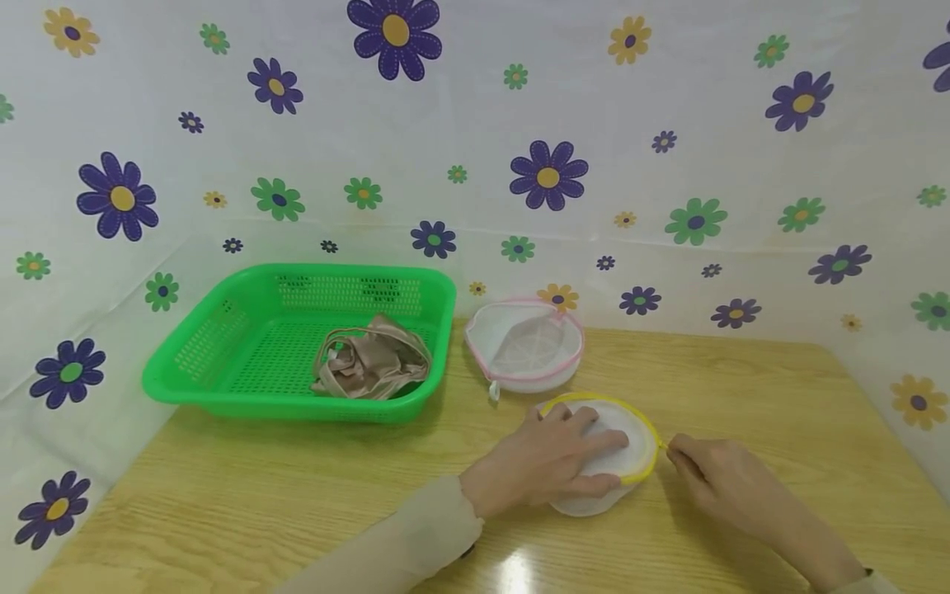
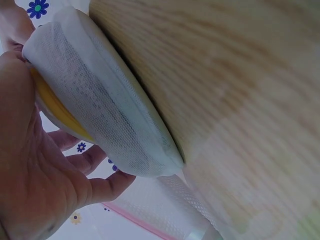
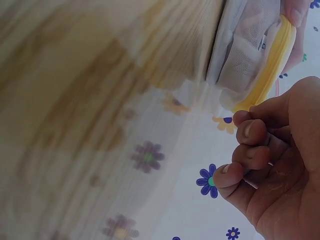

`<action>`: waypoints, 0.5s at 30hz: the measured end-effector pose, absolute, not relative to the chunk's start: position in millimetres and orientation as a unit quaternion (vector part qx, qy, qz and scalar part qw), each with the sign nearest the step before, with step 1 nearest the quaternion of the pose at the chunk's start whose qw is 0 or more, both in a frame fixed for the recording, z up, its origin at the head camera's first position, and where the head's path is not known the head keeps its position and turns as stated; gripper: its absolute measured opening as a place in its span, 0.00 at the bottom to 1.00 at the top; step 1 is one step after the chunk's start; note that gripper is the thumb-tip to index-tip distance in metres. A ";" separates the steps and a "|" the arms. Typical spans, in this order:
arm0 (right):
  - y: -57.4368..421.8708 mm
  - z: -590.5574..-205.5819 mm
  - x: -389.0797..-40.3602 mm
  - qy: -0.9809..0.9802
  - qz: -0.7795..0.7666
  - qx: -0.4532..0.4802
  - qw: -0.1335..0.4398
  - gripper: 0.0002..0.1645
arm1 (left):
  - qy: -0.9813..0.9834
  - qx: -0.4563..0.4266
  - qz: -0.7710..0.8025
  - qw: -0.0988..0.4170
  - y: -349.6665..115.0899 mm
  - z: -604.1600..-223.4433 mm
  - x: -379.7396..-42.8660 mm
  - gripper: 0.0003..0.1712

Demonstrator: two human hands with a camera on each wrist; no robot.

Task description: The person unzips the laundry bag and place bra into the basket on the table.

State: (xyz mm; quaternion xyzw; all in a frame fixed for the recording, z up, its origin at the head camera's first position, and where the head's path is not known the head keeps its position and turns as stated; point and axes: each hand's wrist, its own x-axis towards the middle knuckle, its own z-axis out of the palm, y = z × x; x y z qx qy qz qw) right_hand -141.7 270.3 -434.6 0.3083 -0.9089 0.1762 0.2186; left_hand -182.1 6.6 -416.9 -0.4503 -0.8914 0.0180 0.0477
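A round white mesh laundry bag (image 1: pixel 586 499) with a yellow zipper band lies on the table in front of me. My left hand (image 1: pixel 552 458) rests on top of it with fingers spread, as the left wrist view shows beside the mesh side wall (image 2: pixel 100 100). At the bag's right edge, my right hand (image 1: pixel 723 478) pinches the end of the yellow zipper (image 3: pixel 272 65) between thumb and forefinger. The remaining fingers (image 3: pixel 250 155) of that hand are curled in. The left hand covers part of the bag's top.
Behind the yellow-trimmed bag stands a similar mesh bag (image 1: pixel 534 346) with pink trim, its flap partly unzipped. A green plastic basket (image 1: pixel 297 404) at the left holds a crumpled brownish satin cloth (image 1: pixel 374 363). A flower-printed white sheet (image 1: pixel 475 124) hangs behind the wooden table (image 1: pixel 757 388).
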 end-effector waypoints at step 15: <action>270.7 -433.6 -140.3 -0.912 0.197 0.306 0.188 0.23 | -0.896 -0.443 0.023 0.017 7.3 -414.1 -185.1 0.30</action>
